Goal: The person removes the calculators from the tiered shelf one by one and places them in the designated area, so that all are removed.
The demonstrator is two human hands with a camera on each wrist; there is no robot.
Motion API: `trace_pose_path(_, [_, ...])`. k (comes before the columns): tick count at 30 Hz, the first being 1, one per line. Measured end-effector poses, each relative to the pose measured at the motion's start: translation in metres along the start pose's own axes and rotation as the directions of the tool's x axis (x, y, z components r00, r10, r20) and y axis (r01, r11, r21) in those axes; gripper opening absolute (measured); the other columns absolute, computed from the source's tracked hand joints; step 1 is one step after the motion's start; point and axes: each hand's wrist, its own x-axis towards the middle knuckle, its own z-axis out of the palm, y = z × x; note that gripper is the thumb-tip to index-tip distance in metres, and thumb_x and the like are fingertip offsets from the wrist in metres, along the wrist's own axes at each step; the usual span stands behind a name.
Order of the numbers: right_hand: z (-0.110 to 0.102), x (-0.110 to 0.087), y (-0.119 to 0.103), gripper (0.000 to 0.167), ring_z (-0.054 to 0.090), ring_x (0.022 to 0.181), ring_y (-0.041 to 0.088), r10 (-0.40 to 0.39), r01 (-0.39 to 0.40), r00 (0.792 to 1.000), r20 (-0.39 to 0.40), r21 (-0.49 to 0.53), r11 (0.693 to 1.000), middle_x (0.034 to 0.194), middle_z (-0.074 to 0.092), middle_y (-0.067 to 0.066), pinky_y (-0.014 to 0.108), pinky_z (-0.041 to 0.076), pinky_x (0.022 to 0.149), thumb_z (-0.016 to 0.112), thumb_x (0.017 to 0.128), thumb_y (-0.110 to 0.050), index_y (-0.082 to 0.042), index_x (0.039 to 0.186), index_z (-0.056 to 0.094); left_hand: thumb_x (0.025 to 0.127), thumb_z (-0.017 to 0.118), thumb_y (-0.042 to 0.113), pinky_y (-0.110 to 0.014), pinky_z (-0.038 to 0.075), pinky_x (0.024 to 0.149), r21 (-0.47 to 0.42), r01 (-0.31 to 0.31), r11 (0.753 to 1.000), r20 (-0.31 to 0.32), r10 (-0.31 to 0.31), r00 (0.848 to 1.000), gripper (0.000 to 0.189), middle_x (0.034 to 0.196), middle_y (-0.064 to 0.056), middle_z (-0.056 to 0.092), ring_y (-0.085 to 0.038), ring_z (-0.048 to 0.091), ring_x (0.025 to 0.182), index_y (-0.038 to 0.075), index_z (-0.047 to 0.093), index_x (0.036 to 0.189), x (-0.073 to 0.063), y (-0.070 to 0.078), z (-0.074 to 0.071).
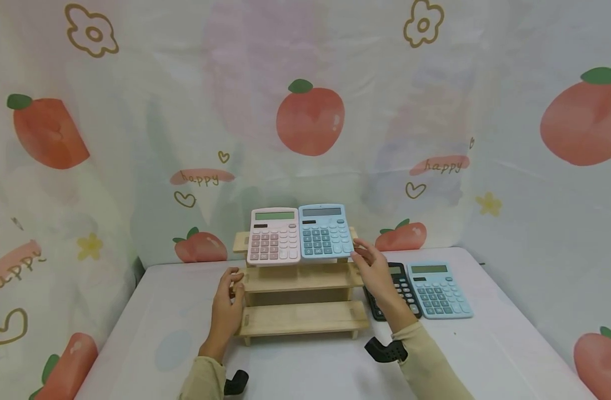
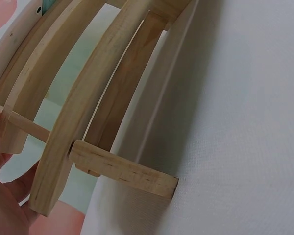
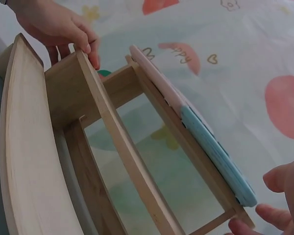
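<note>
A three-tier wooden display stand (image 1: 305, 319) stands on the table. Its top tier bears a pink calculator (image 1: 274, 236) and a light blue calculator (image 1: 325, 231), side by side and leaning back. My left hand (image 1: 228, 308) grips the left end of the middle tier; in the right wrist view, its thumb and fingers lie about that tier's edge. Beside the lower right corner of the blue calculator is my right hand (image 1: 377, 275), its thumb and fingers spread apart. The right wrist view shows those fingers (image 3: 274, 215) close to the calculator's corner and the top tier's end.
Right of the stand, a black calculator (image 1: 404, 291), partly hidden by my right forearm, lies against a second light blue calculator (image 1: 439, 290) on the white table (image 1: 150, 311). A fruit-printed cloth (image 1: 305, 44) hangs behind and at both sides.
</note>
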Motion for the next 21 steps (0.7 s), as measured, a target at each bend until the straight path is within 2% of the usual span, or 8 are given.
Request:
trace_pose_path(8, [0.003, 0.003, -0.006, 0.048, 0.052, 0.134, 0.034, -0.016, 0.017, 1.000, 0.004, -0.028, 0.999, 0.148, 0.052, 0.023, 0.038, 0.046, 0.100, 0.048, 0.107, -0.018, -0.014, 0.154, 0.040, 0.105, 0.049, 0.010, -0.024, 0.049, 0.083, -0.005, -0.047, 0.999, -0.038, 0.046, 0.998, 0.024, 0.148, -0.012, 0.054, -0.027, 0.064, 0.110, 0.004, 0.063, 0.124, -0.001, -0.002, 0.001])
trace_pose_path(11, [0.004, 0.005, -0.008, 0.049, 0.058, 0.123, 0.032, -0.046, 0.046, 0.999, 0.006, -0.021, 0.999, 0.141, 0.057, 0.026, 0.031, 0.049, 0.092, 0.049, 0.106, -0.017, -0.012, 0.154, 0.041, 0.105, 0.049, 0.010, -0.023, 0.048, 0.083, -0.004, -0.055, 0.998, -0.049, 0.054, 0.997, 0.025, 0.147, -0.012, 0.055, -0.028, 0.064, 0.108, 0.004, 0.063, 0.123, 0.000, -0.001, 0.000])
trace_pose_path(16, [0.006, 0.009, -0.006, 0.050, 0.067, 0.096, 0.027, -0.033, 0.033, 0.999, 0.024, 0.024, 0.999, 0.127, 0.063, 0.027, 0.024, 0.053, 0.077, 0.049, 0.106, -0.015, -0.014, 0.155, 0.039, 0.104, 0.050, 0.009, -0.023, 0.048, 0.084, -0.002, -0.036, 0.999, -0.037, 0.036, 0.999, 0.024, 0.148, -0.011, 0.055, -0.027, 0.064, 0.111, 0.004, 0.063, 0.124, 0.001, 0.000, 0.000])
trace_pose_path(21, [0.005, 0.011, -0.002, 0.054, 0.069, 0.088, 0.016, -0.002, -0.004, 0.998, 0.070, 0.098, 0.995, 0.123, 0.066, 0.022, 0.021, 0.053, 0.074, 0.049, 0.106, -0.014, -0.019, 0.158, 0.034, 0.103, 0.051, 0.009, -0.026, 0.049, 0.084, -0.005, -0.028, 1.000, -0.025, 0.028, 0.999, 0.025, 0.148, -0.011, 0.054, -0.027, 0.065, 0.108, 0.004, 0.063, 0.124, 0.000, 0.002, 0.000])
